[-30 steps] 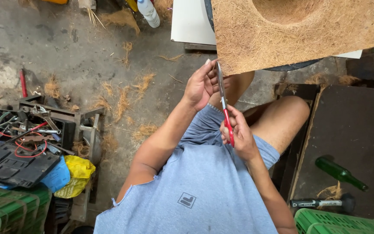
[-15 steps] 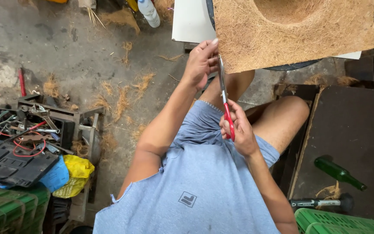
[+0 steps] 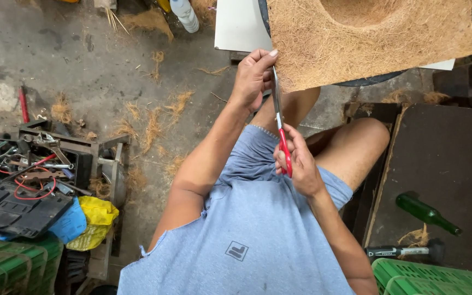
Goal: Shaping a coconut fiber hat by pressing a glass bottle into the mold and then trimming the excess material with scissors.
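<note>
— Head view: what are the hands doing?
— Left hand (image 3: 253,76) has its grip pinched on the near left edge of the brown fibre mat (image 3: 367,43), far in the scene. Right hand (image 3: 297,161) has its grip closed around the red handles of the scissors (image 3: 279,117), blades pointing up at that edge.
— And around them?
— A green bottle (image 3: 426,213) and a hammer (image 3: 402,251) lie on the dark worktop (image 3: 454,158) at right; a box of tools (image 3: 34,169) sits left.
</note>
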